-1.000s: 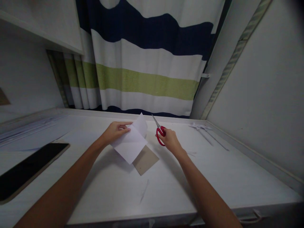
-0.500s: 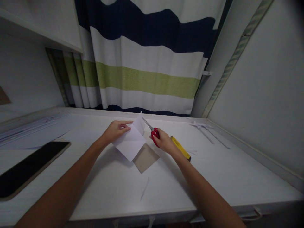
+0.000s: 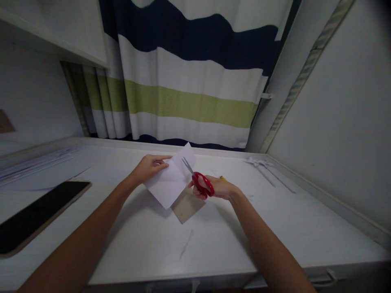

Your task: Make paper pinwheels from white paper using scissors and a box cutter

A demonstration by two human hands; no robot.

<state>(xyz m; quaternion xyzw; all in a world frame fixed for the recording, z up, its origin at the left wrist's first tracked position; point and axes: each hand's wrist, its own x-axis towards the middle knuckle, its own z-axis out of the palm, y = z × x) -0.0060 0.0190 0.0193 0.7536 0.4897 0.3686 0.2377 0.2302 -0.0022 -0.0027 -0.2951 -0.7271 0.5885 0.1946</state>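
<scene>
Paper [image 3: 165,189]: thin white sheet with a faint crease, held tilted above the white table [image 3: 146,260], its upper corner pointing toward the curtain.
Left hand [image 3: 149,167]: nearly closed, pinching the sheet's left edge between thumb and fingers.
Right hand [image 3: 220,187]: fingers curled in around the scissors, gripping them by the loops.
Scissors [image 3: 196,178]: smooth, rounded red loops and slim, pointed metal blades; the blades overlap the sheet in this view, though whether they touch it cannot be told.
Card [image 3: 185,209]: flat, beige, square-cornered, lying on the table partly behind the sheet.
Curtain [image 3: 189,103]: cloth hanging in soft folds, banded navy, white and green.
Change from half a second ago: the scissors have turned to show both loops, their blades lower across the sheet; the sheet's upper part has swung right and opened flatter; the person's right hand now hides most of the yellow tool [image 3: 223,178]; the left hand has barely moved.
</scene>
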